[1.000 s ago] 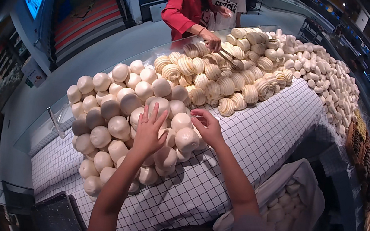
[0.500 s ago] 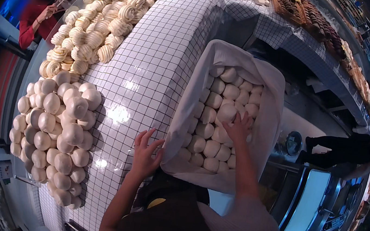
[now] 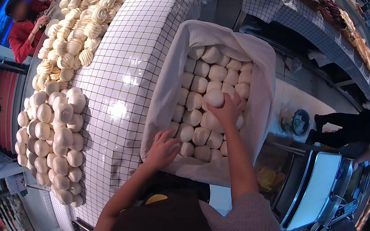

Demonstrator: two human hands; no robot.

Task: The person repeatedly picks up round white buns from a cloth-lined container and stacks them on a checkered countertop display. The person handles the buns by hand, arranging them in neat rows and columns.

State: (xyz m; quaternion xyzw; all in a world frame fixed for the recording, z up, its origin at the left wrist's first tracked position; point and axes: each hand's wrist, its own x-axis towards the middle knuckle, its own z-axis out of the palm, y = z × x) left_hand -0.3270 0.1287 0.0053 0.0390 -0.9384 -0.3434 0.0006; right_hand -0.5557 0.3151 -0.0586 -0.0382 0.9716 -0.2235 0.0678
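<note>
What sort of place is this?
Probably a bakery or steamed-bun counter: smooth white buns heaped on a checked tablecloth, ridged rolls piled beside them, and a cloth-lined bin of more buns.

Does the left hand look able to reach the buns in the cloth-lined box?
Probably yes: the left hand is at the near-left corner of the box, and the nearest buns lie uncovered.

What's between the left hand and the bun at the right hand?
Other white buns, packed in the cloth-lined bin, lie between the left hand and the bun at the right hand; the head view shows this.
</note>
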